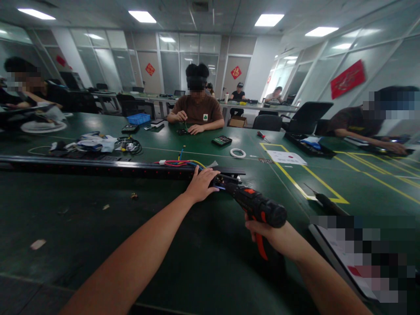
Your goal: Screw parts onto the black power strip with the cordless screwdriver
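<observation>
A long black metal rail [144,168] lies across the green table, reaching from the left edge to the middle. My left hand [201,183] is on its right end, with fingers over the top and thumb on the near side, holding it. Red, yellow and blue wires [179,162] come out along the rail just behind that hand. My right hand [262,229] is wrapped round the grip of a black and orange cordless drill [259,203]. The drill points forward and left, its nose at the rail's end beside my left thumb. The bit's exact contact point is too small to make out.
Behind the rail are a roll of white tape [238,153], a circuit board [222,140] and tangled cables [129,145]. A black-handled screwdriver [328,203] and a blurred-out tablet-like item [348,262] lie at right. A person [197,109] works across the table; others sit at both sides.
</observation>
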Demonstrator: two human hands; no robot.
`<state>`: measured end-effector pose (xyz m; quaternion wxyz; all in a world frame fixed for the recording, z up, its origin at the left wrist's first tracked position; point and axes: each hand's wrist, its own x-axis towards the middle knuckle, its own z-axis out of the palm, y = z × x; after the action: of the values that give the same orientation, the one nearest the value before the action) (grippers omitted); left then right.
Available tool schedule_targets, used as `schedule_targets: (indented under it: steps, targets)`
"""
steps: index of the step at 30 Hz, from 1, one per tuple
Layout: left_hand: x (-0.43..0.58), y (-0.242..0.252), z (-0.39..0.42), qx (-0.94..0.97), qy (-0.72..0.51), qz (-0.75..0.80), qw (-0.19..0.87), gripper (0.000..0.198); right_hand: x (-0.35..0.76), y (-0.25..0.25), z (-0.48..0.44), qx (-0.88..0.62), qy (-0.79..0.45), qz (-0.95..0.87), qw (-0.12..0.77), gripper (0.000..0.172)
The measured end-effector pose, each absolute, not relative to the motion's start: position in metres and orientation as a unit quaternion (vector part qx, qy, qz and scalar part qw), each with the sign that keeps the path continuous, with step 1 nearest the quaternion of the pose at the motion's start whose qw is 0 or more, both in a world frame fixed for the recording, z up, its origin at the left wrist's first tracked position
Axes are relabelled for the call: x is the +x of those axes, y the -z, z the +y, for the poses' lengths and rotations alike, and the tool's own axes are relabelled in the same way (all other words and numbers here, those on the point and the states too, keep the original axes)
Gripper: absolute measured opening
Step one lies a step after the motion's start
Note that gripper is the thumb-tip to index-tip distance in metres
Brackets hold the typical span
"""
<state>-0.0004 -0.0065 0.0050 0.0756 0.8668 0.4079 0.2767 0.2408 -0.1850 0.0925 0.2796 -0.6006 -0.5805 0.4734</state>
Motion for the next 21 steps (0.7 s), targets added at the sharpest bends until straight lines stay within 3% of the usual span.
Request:
schedule_targets:
  steps: [21]
  targets:
    - [-0.0002,-0.0039,-0.0058,0.867,-0.277,0.408,0.071,0.063,0.241,-0.0868,-0.1864,-0.603,-0.474,-0.57,0.294,0.036]
